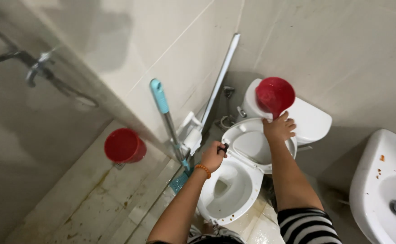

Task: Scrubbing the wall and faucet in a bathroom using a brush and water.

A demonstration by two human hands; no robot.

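Here the left hand (213,156) grips a dark handle (223,147) over the toilet bowl (227,190); the right hand (278,128) clasps a red scoop (275,96).

The tiled floor (94,199) is pale, stained with brownish streaks and spots on its left stretch. A red bucket (124,145) stands on that stretch, close to the wall, partly over a small floor drain (118,166). A low raised strip (150,199) runs across the floor between the bucket's side and the toilet's side. A white toilet (229,190) stands on the floor against the far wall, its bowl open and its lid raised. Beside its left edge, the teal head of a long-handled brush (179,181) rests on the floor, the handle leaning up against the wall. The floor in front of the toilet looks wet and shiny.
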